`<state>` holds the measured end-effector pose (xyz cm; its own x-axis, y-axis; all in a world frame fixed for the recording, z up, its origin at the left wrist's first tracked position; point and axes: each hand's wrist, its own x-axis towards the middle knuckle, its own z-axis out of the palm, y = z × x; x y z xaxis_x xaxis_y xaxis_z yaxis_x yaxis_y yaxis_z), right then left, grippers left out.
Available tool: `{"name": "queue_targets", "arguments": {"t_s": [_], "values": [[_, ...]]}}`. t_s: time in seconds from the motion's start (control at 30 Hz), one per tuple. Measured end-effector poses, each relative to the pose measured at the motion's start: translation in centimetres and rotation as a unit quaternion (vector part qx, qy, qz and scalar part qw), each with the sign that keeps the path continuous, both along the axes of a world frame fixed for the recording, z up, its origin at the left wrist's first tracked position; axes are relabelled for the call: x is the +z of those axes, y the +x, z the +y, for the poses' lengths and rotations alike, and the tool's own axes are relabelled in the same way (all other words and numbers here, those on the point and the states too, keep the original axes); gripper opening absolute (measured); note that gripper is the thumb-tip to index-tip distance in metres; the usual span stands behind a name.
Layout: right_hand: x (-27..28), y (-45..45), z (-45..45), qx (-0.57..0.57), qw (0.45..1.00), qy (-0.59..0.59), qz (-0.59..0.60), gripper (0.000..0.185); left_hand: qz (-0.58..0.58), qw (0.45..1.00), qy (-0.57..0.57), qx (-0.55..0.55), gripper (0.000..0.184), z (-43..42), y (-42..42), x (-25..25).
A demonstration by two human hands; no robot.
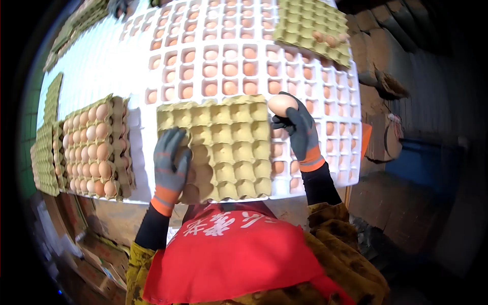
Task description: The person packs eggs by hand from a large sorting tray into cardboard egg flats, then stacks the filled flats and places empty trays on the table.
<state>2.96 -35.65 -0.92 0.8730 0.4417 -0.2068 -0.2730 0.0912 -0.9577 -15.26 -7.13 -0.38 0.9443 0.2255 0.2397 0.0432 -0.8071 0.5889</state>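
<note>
My right hand (301, 129), in a grey glove with an orange cuff, grips a pale brown egg (282, 105) between thumb and fingers, just past the right edge of a yellowish pulp egg tray (239, 152). The tray's cups look bare, with its left part in shadow. My left hand (172, 157), gloved the same way, rests over the tray's left edge, its thumb apart from the fingers and no egg showing in it. Beneath and beyond lie white foam trays (221, 86) with brown eggs in their square cells.
A stack of pulp trays full of eggs (91, 147) stands at the left. At the upper right, another pulp tray (312, 25) carries a few eggs. Another person's gloved hand (118, 7) shows at the top. Sacks (368, 56) lie beyond the table's right side.
</note>
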Motion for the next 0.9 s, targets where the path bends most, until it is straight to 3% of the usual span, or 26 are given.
{"name": "queue_targets", "arguments": {"t_s": [0.07, 0.13, 0.27, 0.4, 0.47, 0.6, 0.67, 0.73, 0.8, 0.83, 0.87, 0.9], "values": [[-1.4, -1.1, -3.3, -0.04, 0.979, 0.163, 0.114, 0.054, 0.029, 0.998, 0.02, -0.043, 0.048, -2.7, -0.3, 0.1], [-1.3, -3.4, -6.4, -0.088, 0.95, 0.229, 0.194, 0.054, 0.014, 0.994, 0.04, -0.097, 0.051, -4.8, 0.0, -0.5], [-2.9, -11.0, -14.4, -0.13, 0.936, 0.297, 0.138, 0.046, 0.033, 0.977, 0.11, -0.181, 0.052, -8.9, 1.3, -1.0], [-4.3, -20.8, -22.2, -0.321, 0.894, 0.304, 0.075, 0.049, 0.014, 0.952, 0.18, -0.249, 0.058, -11.6, 2.5, -2.2], [-8.0, -26.1, -25.1, -0.423, 0.853, 0.298, 0.065, 0.05, 0.043, 0.927, 0.236, -0.289, 0.055, -11.6, 2.7, -3.6], [-16.7, -34.3, -26.5, -0.573, 0.757, 0.293, 0.116, 0.05, 0.003, 0.923, 0.197, -0.332, 0.049, -11.4, 3.1, -5.9], [-21.8, -36.3, -24.6, -0.607, 0.725, 0.276, 0.173, 0.05, -0.104, 0.787, 0.335, -0.507, 0.05, -6.6, 5.4, -7.3], [-30.3, -37.1, -21.1, -0.607, 0.73, 0.232, 0.212, 0.053, 0.005, 0.867, 0.279, -0.412, 0.05, -6.9, 4.6, -6.9], [-37.0, -37.1, -16.1, -0.605, 0.727, 0.222, 0.236, 0.051, -0.026, 0.831, 0.367, -0.417, 0.05, -5.0, 5.2, -6.7], [-38.3, -36.5, -13.6, -0.583, 0.757, 0.175, 0.236, 0.051, -0.001, 0.856, 0.358, -0.372, 0.05, -1.8, 5.7, -6.4], [-39.3, -35.5, -11.5, -0.56, 0.786, 0.127, 0.229, 0.051, -0.008, 0.826, 0.355, -0.438, 0.051, -4.2, 4.8, -5.7], [-42.5, -34.2, -8.1, -0.577, 0.797, 0.101, 0.148, 0.053, -0.01, 0.817, 0.38, -0.433, 0.051, -3.7, 4.7, -5.4]]}}
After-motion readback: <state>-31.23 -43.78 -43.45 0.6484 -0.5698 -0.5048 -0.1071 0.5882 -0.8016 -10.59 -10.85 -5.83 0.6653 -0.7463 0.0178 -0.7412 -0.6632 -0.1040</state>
